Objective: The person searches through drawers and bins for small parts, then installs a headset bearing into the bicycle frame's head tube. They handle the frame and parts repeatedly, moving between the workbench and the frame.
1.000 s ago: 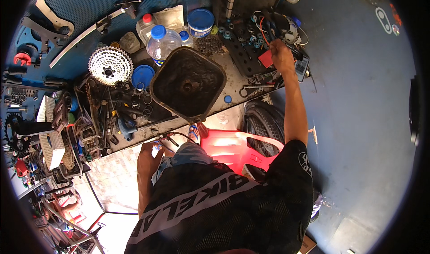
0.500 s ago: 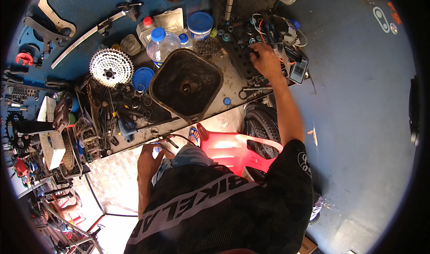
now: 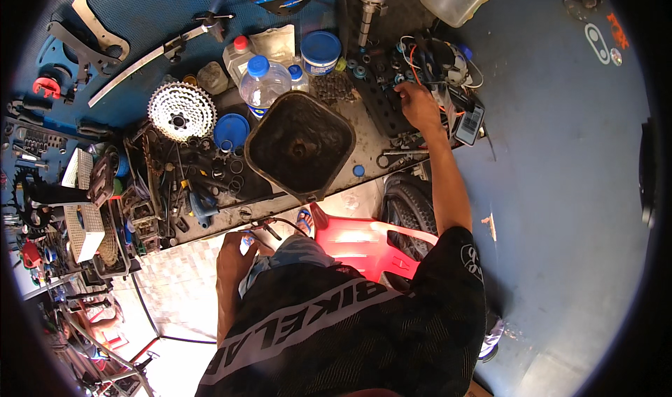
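The right hand (image 3: pixel 418 105) reaches out far across the cluttered workbench (image 3: pixel 364 160), its fingers curled down onto a black perforated tray (image 3: pixel 381 96) of small parts at the bench's far right end; whether they pinch one of the little pieces there cannot be told, since the knuckles hide the fingertips. The tray lies straight ahead of that outstretched arm, its long axis running away from the person, so the right hand is plainly the nearer one, with the tangle of orange and white cables (image 3: pixel 437 57) just beyond it. The left hand (image 3: pixel 234 257) sits well apart, drawn in close to the body below the bench's near edge, closed around a small whitish object (image 3: pixel 246 241) with a thin dark cable (image 3: pixel 276 223) beside it. Between the two hands stands a large, dirty black basin (image 3: pixel 299 143). Left of the basin lie a silver bicycle cassette (image 3: pixel 180 111), a blue lid (image 3: pixel 231 131) and a clear plastic bottle (image 3: pixel 262 85) with a blue cap.
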`<act>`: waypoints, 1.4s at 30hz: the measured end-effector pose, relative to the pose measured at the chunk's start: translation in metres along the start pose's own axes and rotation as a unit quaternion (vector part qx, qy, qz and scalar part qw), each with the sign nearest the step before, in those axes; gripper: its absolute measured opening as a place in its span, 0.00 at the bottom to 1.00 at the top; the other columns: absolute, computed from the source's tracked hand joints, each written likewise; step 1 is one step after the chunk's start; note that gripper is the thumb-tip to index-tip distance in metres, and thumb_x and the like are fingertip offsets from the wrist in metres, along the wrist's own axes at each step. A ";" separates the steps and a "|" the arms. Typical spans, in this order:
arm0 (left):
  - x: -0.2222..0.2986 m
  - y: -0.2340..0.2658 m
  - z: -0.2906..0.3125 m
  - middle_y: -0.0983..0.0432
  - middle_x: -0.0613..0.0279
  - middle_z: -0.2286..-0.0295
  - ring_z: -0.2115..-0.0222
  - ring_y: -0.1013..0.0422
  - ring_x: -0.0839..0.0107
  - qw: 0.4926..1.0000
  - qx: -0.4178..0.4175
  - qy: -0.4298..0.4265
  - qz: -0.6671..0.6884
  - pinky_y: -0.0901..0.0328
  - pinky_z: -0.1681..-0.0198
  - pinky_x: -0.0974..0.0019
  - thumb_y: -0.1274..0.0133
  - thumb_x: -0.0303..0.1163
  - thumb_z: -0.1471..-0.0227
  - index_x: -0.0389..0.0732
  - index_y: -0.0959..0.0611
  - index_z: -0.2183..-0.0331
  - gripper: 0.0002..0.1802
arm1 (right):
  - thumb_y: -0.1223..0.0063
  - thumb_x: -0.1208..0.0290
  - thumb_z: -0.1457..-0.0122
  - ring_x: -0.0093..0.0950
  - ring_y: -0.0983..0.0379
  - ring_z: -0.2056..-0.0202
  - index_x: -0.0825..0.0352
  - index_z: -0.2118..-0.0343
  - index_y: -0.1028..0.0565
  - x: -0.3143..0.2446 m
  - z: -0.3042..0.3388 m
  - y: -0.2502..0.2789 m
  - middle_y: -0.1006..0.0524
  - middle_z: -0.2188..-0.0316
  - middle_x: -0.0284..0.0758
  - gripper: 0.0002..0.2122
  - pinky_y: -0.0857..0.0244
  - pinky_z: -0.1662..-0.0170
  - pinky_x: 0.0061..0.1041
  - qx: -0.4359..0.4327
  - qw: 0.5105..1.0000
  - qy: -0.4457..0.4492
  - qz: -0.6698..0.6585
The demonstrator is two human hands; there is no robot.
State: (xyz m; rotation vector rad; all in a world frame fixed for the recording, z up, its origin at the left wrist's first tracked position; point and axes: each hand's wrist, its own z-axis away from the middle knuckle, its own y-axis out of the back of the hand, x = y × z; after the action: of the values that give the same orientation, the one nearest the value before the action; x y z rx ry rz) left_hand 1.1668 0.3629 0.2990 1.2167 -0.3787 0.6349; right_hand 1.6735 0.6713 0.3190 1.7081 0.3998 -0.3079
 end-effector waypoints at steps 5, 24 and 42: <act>-0.005 -0.004 0.001 0.19 0.43 0.57 0.54 0.22 0.44 1.000 0.017 -0.017 0.012 0.27 0.50 0.50 0.31 0.36 0.48 0.36 0.14 0.57 0.20 | 0.49 0.82 0.39 0.39 0.18 0.57 0.60 0.51 0.18 -0.006 -0.002 0.003 0.15 0.62 0.35 0.16 0.26 0.53 0.41 0.010 1.000 0.013 -0.006; -0.045 0.016 -0.004 0.19 0.48 0.50 0.47 0.23 0.49 0.995 -0.059 -0.074 -0.023 0.29 0.45 0.51 0.33 0.49 0.45 0.40 0.14 0.51 0.27 | 0.51 0.46 0.28 0.54 0.20 0.68 0.64 0.68 0.23 -0.063 0.104 0.025 0.19 0.76 0.49 0.23 0.28 0.64 0.53 0.070 0.986 -0.042 0.145; -0.053 0.046 0.007 0.20 0.47 0.49 0.46 0.24 0.48 0.987 -0.120 -0.058 -0.084 0.29 0.44 0.50 0.35 0.53 0.43 0.41 0.16 0.48 0.30 | 0.39 0.65 0.34 0.25 0.21 0.79 0.71 0.62 0.16 -0.035 -0.041 -0.055 0.19 0.77 0.35 0.12 0.30 0.80 0.25 0.088 0.877 -0.247 -0.402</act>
State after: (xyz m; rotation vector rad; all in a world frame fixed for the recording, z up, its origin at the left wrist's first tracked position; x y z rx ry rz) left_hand 1.0974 0.3525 0.3045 1.0437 -0.4314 0.3620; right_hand 1.6173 0.7166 0.2919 1.4811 0.6980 -1.3940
